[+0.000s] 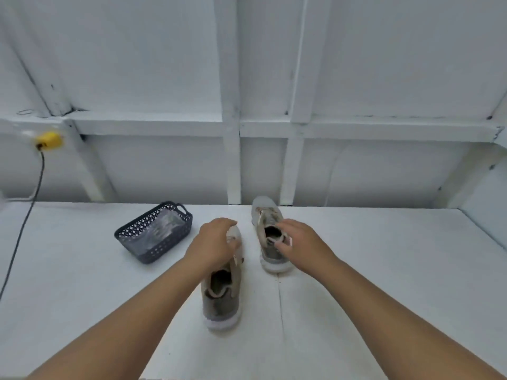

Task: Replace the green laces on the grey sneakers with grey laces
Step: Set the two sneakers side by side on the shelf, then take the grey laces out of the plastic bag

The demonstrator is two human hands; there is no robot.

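Two grey sneakers with white soles stand on the white table, toes pointing away from me. The left sneaker is nearer. My left hand lies over its front, fingers curled round the toe and lace area, which it hides. The right sneaker stands farther back. My right hand grips it at the collar, thumb on the near edge and fingers over the tongue. The blur keeps me from making out any laces.
A dark perforated plastic basket sits left of the shoes, with a clear wrapped packet inside. At the far left a yellow plug and its black cable hang down onto the table. A white framed wall stands behind.
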